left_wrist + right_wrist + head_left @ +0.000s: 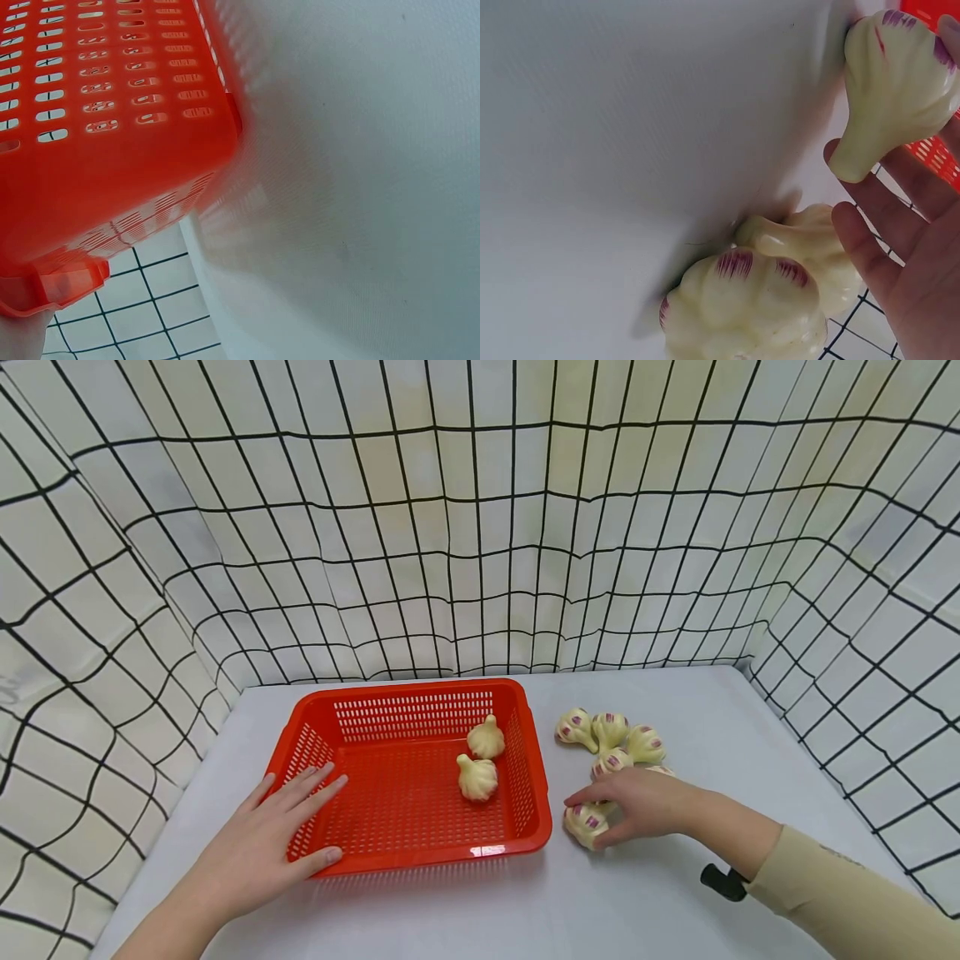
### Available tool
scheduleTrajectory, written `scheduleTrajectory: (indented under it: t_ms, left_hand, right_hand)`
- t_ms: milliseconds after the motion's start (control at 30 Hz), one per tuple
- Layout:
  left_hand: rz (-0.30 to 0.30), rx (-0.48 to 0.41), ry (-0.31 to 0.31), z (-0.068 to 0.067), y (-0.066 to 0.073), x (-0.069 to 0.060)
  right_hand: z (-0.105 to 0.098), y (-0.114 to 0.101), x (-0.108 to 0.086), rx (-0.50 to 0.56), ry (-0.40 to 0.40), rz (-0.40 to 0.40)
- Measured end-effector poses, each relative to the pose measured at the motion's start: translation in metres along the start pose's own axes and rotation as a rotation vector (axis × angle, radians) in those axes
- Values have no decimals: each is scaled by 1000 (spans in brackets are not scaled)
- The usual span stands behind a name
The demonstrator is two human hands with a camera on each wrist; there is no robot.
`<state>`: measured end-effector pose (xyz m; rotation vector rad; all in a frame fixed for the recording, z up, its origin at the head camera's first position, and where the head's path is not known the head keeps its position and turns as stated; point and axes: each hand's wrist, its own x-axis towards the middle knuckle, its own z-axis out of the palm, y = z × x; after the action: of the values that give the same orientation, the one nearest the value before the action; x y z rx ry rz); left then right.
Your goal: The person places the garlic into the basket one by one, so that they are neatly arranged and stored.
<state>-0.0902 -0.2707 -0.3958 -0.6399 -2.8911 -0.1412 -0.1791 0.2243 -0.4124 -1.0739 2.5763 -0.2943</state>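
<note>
My right hand (637,802) grips a cream garlic bulb (583,824) with purple marks, just right of the red basket. In the right wrist view this same garlic bulb (896,82) lies between thumb and fingers, its stem pointing down. More garlic bulbs (611,729) are grouped behind the hand, some partly hidden by it. Over the left front corner of the red basket (427,862) lies my left hand (258,843), fingers spread and straight, thumb along the front rim. Two paler bulbs (477,778) sit inside the basket at its right side.
A white-covered table (480,914) carries everything. Black netting (480,552) over white sheeting encloses the back and both sides. A small black object (723,882), perhaps part of a wrist strap, shows beneath the right wrist.
</note>
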Motion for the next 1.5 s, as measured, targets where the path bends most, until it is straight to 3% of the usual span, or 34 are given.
scheduleTrajectory:
  t_ms: [367, 867, 1267, 1500]
  left_hand:
    - [10, -5, 19, 1, -1, -1]
    - [14, -13, 28, 0, 0, -1]
    - [14, -18, 34, 1, -1, -1]
    - [16, -20, 35, 0, -1, -1]
  right_hand:
    - [-2, -8, 2, -27, 10, 40]
    - [-1, -7, 3, -144, 56, -19]
    - [-5, -6, -2, -115, 77, -32]
    - [-7, -3, -10, -60, 84, 6]
